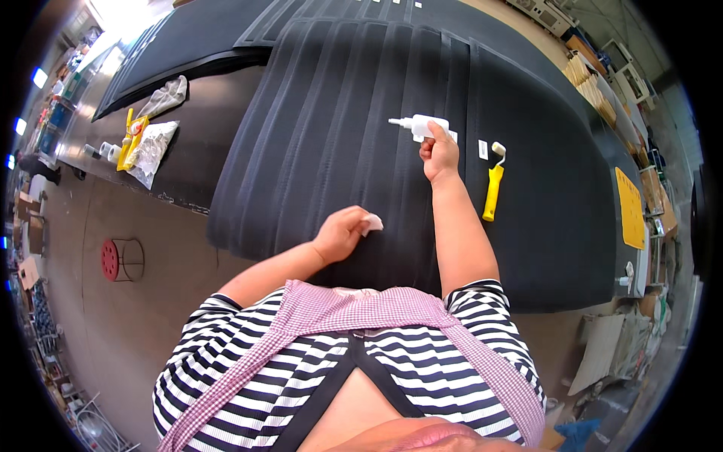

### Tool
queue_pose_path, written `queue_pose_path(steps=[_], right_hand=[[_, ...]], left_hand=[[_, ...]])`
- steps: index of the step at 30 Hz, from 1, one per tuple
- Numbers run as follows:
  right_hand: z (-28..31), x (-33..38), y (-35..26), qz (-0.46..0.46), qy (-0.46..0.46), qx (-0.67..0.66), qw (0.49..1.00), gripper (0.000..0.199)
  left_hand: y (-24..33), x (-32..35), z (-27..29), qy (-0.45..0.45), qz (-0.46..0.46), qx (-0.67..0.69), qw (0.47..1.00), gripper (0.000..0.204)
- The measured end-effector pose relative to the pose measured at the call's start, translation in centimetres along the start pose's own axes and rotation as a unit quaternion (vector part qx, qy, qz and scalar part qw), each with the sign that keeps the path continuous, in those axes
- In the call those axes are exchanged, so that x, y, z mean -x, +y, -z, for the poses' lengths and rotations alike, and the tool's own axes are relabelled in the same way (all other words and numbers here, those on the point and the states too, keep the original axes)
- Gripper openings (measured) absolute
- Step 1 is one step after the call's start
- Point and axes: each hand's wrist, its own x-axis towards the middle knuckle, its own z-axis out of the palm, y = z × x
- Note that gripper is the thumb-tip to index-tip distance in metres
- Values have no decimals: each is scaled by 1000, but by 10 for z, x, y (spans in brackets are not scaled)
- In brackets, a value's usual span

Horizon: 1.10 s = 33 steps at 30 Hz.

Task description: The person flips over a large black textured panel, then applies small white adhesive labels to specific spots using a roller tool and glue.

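My right hand (440,153) is closed round a white squeeze bottle (426,126), tipped on its side so its thin nozzle points left. Low over the near part of a black padded sheet (324,143) with long stitched ribs, my left hand (340,234) pinches a small white wipe (372,224). Whether the wipe is cloth or paper I cannot tell. A small roller with a yellow handle (493,193) and a white head lies on the sheet to the right of my right forearm. Beside it is a small white label (483,149).
On the dark table (203,135) at left lie clear plastic bags (154,151) and a yellow tool (132,139). More black sheets (203,38) are stacked at the far left. A red-topped stool (111,260) stands on the floor. A yellow panel (630,207) is at the right edge.
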Motion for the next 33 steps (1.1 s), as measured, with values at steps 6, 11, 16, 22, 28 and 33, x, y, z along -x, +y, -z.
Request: queue_pose_path(steps=[6, 11, 16, 22, 28, 33], right_hand=[[-19, -33, 20, 326, 34, 430, 841, 38], [-26, -35, 19, 342, 20, 511, 788, 40], [-14, -45, 32, 411, 43, 544, 730, 41], [-19, -47, 34, 327, 1, 381, 865, 42], [-18, -51, 36, 354, -1, 424, 834, 43], [-12, -55, 37, 352, -7, 438, 827, 44]], left_hand=[[-1, -5, -3, 1, -31, -1, 1000, 8], [-4, -5, -2, -8, -21, 9, 1000, 7], [-3, -10, 2, -9, -37, 5, 999, 7], [-6, -9, 2, -12, -29, 6, 999, 7], [-5, -9, 0, -4, -30, 14, 999, 7], [-5, -10, 0, -4, -35, 13, 999, 7]])
